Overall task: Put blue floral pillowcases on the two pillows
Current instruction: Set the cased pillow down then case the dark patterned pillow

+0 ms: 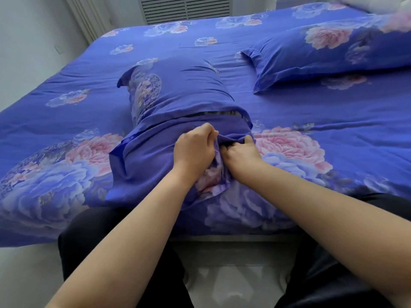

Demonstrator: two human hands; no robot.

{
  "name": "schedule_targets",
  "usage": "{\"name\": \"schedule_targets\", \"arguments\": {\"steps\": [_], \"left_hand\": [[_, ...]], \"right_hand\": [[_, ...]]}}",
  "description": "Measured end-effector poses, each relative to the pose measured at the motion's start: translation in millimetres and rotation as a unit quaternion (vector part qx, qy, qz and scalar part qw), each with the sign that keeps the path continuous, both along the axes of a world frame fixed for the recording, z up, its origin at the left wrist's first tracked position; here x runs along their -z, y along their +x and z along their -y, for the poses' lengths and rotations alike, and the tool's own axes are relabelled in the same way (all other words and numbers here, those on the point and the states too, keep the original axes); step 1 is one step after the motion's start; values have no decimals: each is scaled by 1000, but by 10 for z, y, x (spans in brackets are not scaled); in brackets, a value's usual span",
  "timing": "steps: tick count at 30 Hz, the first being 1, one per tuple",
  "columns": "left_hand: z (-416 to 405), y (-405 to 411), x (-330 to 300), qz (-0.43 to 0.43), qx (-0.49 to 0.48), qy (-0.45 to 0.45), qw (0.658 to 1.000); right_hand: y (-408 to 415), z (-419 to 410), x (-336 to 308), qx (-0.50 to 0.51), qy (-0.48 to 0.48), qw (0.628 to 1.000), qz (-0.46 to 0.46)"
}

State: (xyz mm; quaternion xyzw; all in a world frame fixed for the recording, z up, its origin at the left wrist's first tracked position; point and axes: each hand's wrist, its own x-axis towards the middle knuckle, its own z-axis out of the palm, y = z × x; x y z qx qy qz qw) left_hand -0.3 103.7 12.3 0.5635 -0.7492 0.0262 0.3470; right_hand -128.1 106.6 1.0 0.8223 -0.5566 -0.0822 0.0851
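Gripping pillowcase point(178, 103) hem at bed point(66, 103) centre: left hand point(193, 150) and right hand point(241, 153), fingers curled into fabric. Second cased pillow point(329, 52) lies at 2 o'clock.

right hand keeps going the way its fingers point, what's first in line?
The right hand points up-left into the bunched pillowcase opening, so likely that fabric and the left hand beside it. Depth unclear.

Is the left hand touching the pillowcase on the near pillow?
Touching. The head view shows the left hand pinching a fold of the near pillowcase, beside the right hand.
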Motion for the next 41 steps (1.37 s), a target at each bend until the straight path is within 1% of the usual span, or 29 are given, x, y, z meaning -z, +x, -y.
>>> {"name": "schedule_targets", "arguments": {"steps": [2, 4, 6, 7, 9, 10, 11, 14, 15, 17, 20, 21, 23, 24, 25, 26, 27, 28, 29, 30, 32, 33, 35, 36, 37, 38, 39, 41], "left_hand": [[33, -74, 76, 48, 8, 0, 999], [91, -118, 116, 61, 10, 26, 998], [160, -140, 124, 47, 17, 56, 997], [194, -150, 117, 68, 21, 65, 995], [224, -222, 93, 154, 8, 88, 984], [229, -272, 64, 192, -7, 89, 977], [230, -309, 35, 215, -16, 76, 973], [283, -378, -48, 250, 0, 6, 968], [310, -381, -73, 263, 9, 0, 965], [368, -381, -143, 271, 2, 30, 962], [385, -393, -311, 258, -8, 112, 960], [359, -398, -380, 269, 1, 143, 952], [349, -422, -511, 329, 3, 172, 928], [335, -423, -554, 359, -2, 168, 918], [330, -407, -563, 378, -8, 128, 917], [335, -378, -583, 395, -16, 68, 916], [353, -336, -623, 415, -25, -17, 909], [395, -271, -657, 433, -29, -78, 897], [463, -191, -690, 421, -30, -155, 893], [557, -107, -704, 410, -21, -202, 889], [677, 27, -709, 385, -13, -222, 896], [666, 55, -696, 374, -10, -186, 909], [616, 60, -559, 322, 13, -113, 940], [595, 50, -477, 292, 10, -64, 954], [563, 15, -410, 266, -3, -8, 964], [546, 1, -367, 245, -16, 28, 969], [532, -28, -352, 223, -22, 55, 973], [546, -77, -339, 171, -20, 88, 981]], "right_hand": [[-83, 40, 109, -4, 21, 1000, -4], [-162, 15, 177, -42, -29, 999, -13], [-298, -12, 257, -78, -72, 994, 27], [-383, -19, 328, -94, -85, 991, 42], [-504, -111, 413, -108, -113, 986, 65], [-537, -166, 384, -116, -124, 981, 93], [-547, -180, 421, -123, -135, 976, 118], [-543, -219, 421, -105, -160, 971, 141], [-536, -227, 406, -106, -174, 968, 148], [-531, -244, 351, -111, -197, 960, 163], [-519, -223, 299, -120, -231, 949, 175], [-501, -210, 296, -120, -239, 947, 176], [-479, -172, 284, -117, -252, 945, 175], [-477, -172, 267, -116, -258, 943, 175], [-475, -184, 246, -116, -266, 941, 175], [-471, -221, 224, -114, -271, 940, 173], [-472, -250, 215, -111, -282, 937, 175], [-472, -289, 202, -102, -292, 934, 181], [-474, -328, 202, -88, -304, 929, 191], [-480, -373, 200, -69, -311, 927, 199], [-512, -463, 256, -38, -318, 925, 204], [-535, -510, 304, -33, -319, 925, 204], [-575, -599, 413, -20, -325, 922, 211], [-586, -633, 454, -7, -324, 923, 207], [-609, -674, 504, 8, -315, 928, 200], [-621, -706, 517, 24, -296, 936, 189], [-639, -731, 513, 44, -269, 945, 179], [-679, -800, 411, 95, -152, 970, 162]]}}
